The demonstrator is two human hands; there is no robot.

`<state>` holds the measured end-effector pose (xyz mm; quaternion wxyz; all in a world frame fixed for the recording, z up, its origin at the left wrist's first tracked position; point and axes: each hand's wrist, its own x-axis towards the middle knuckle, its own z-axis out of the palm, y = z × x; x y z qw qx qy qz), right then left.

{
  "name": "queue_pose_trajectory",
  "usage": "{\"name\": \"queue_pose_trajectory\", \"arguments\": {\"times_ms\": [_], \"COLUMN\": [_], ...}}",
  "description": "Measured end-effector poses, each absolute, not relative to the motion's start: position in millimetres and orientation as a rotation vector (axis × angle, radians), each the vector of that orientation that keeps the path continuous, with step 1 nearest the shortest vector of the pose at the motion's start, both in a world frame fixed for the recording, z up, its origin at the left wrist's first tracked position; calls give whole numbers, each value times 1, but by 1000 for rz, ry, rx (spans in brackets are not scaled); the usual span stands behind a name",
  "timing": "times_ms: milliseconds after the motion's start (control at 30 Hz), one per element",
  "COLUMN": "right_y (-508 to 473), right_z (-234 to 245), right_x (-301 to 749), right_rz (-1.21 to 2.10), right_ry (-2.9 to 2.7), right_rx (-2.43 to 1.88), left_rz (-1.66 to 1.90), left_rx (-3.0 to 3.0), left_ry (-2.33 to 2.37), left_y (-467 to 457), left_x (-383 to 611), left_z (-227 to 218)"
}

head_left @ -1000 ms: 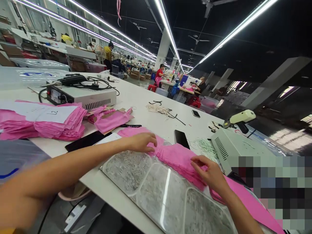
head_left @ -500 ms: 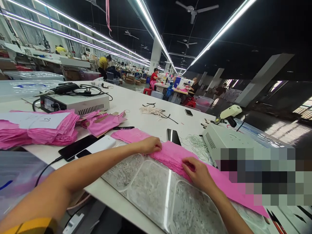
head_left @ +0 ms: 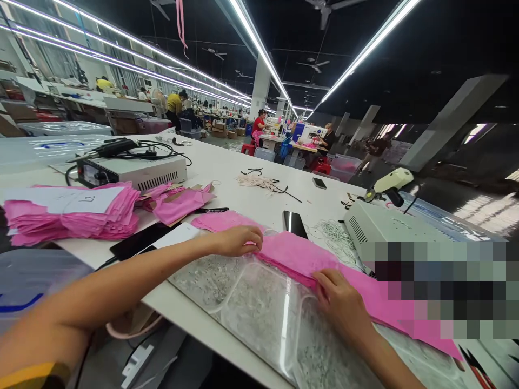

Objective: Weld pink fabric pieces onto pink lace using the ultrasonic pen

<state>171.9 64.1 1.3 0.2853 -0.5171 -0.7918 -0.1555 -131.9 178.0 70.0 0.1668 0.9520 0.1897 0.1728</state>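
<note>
A long strip of layered pink fabric (head_left: 292, 253) lies across a clear-topped grey marbled mat (head_left: 259, 302). At the strip's near edge, left of its middle, my left hand (head_left: 240, 241) is closed with fingers curled down and pinched on the fabric. Further right, my right hand (head_left: 343, 300) pinches the same edge between thumb and fingers. Between the two hands, the layers' near edges lie roughly together. The strip's far right end runs under a blurred patch.
Left stand a bundle of pink pieces (head_left: 73, 216) with a paper label and a control box (head_left: 133, 170) with a cable. Beyond the strip lie a phone (head_left: 294, 224), white cord (head_left: 336, 237) and trimmings (head_left: 259, 183). A second box (head_left: 377, 227) stands right. Other people sew farther off.
My left hand has slid a little left along the fabric edge, and my right hand slightly right and nearer. The layers between them look flatter and less ruffled. The view has shifted slightly.
</note>
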Motion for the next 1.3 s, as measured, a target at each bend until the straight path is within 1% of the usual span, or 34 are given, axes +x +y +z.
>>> {"name": "queue_pose_trajectory", "arguments": {"times_ms": [233, 367, 500, 633, 767, 833, 1000, 1300], "right_y": [1, -13, -18, 6, 56, 78, 97, 94], "right_z": [-13, -3, 10, 15, 15, 14, 6, 2], "right_x": [139, 131, 139, 152, 155, 154, 151, 155], "right_rz": [-480, -425, -311, -241, 126, 204, 270, 390], "right_ry": [-2333, -2343, -2386, -2236, -2025, -1980, -1957, -1926], "right_rx": [-1008, -927, -900, -1036, -1328, -1386, -1439, -1483], "left_rz": [338, 310, 296, 321, 359, 339, 257, 215], "left_rx": [2713, 2749, 2773, 2783, 2799, 2812, 2833, 2804], "left_ry": [525, 548, 552, 632, 753, 782, 789, 738], "left_y": [131, 115, 110, 122, 150, 164, 185, 197], "left_x": [-181, -194, -196, -175, -134, -114, -90, -90], "left_z": [43, 38, 44, 51, 49, 46, 35, 28]}}
